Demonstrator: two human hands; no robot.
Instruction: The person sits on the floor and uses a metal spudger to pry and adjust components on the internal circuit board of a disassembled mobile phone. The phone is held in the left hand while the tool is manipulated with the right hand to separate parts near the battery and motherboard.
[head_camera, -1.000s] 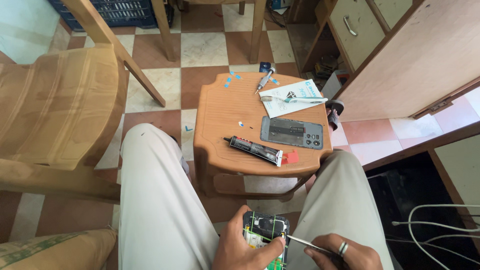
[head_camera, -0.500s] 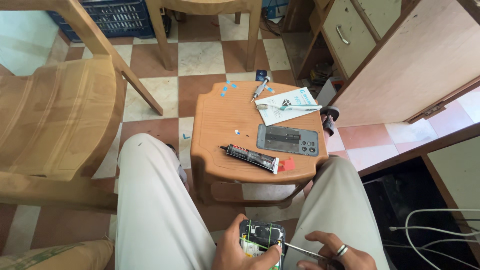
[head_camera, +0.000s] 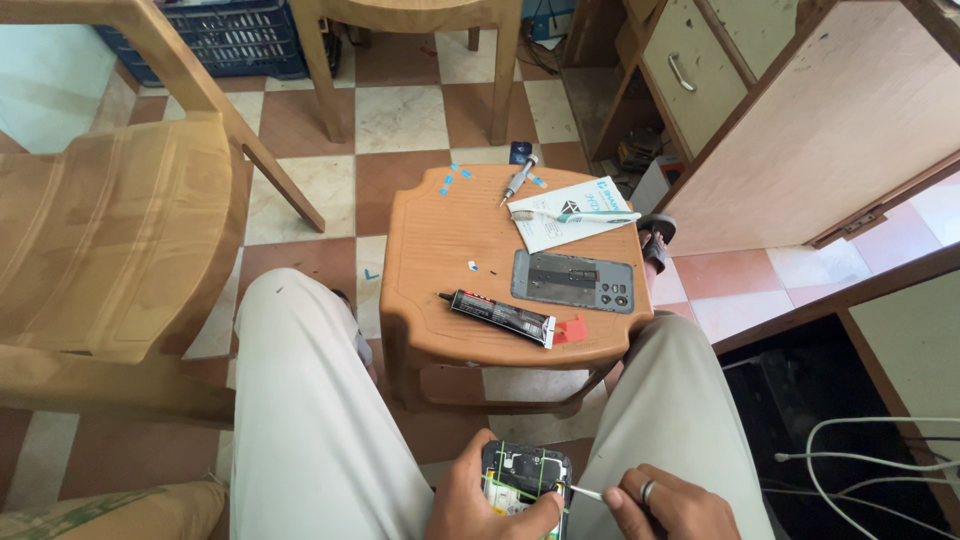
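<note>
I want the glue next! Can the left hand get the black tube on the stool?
Probably not right away: the left hand is holding the opened phone. Nothing blocks the way to the black tube on the stool.

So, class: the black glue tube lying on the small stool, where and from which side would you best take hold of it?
Probably grip the black glue tube across its long middle body, coming straight down from above. It lies flat and diagonal on the brown plastic stool, with bare surface along both long sides, so fingers can close across its narrow width. Avoid the red cap end, near the stool's front edge and the phone back cover.
</note>
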